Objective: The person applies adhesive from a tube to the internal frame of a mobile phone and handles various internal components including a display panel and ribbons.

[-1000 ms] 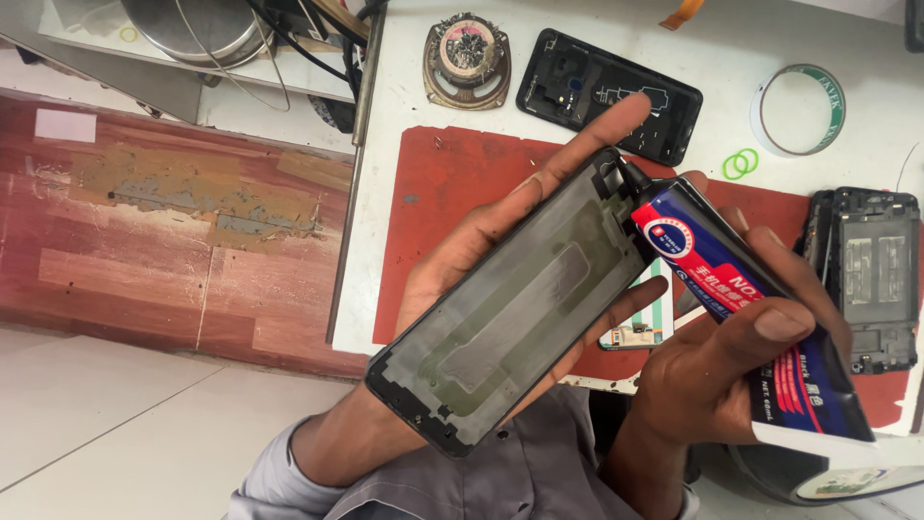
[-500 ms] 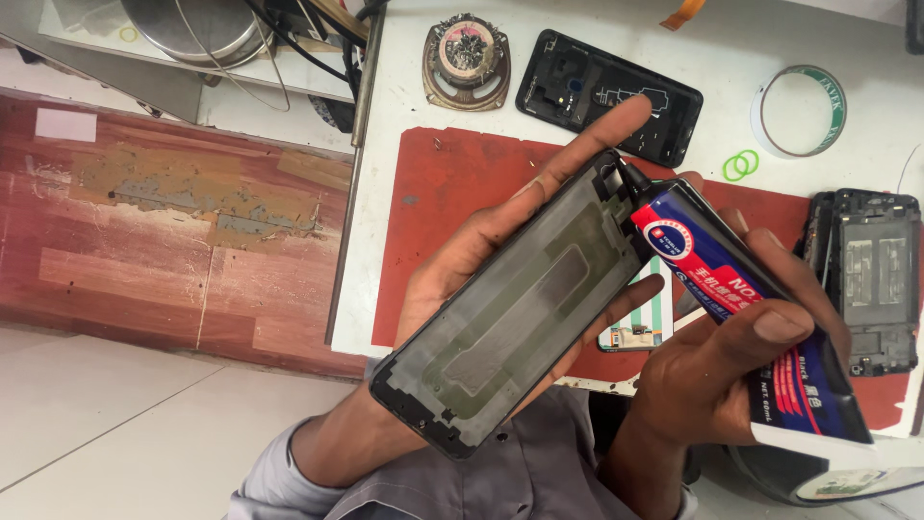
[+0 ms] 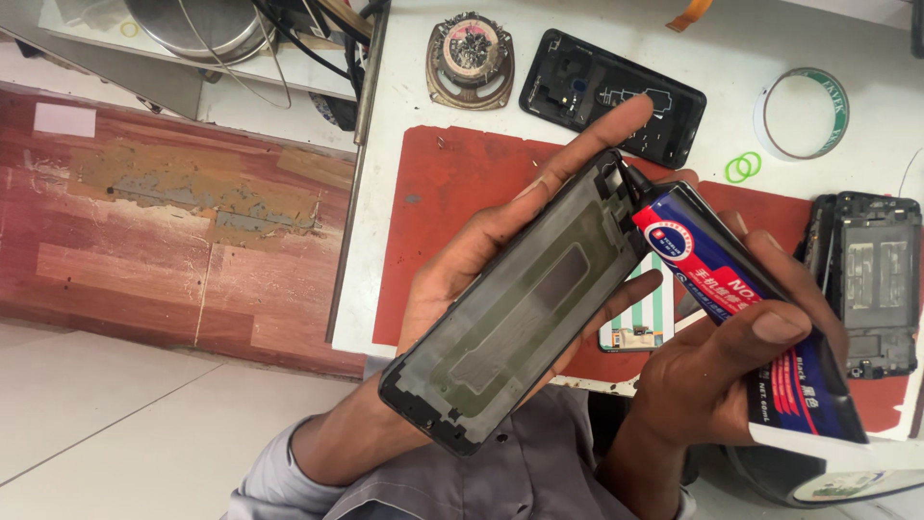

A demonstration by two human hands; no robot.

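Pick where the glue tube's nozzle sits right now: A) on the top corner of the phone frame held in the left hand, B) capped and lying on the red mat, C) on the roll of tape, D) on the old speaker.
A: the right hand squeezes the glue tube with its black nozzle touching the upper corner of the phone frame, which the left hand cradles above the red mat.

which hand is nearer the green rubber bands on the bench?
Right. The right hand, squeezing the glue tube, sits just below the green rubber bands. The left hand, cradling the phone frame, is further off to their left.
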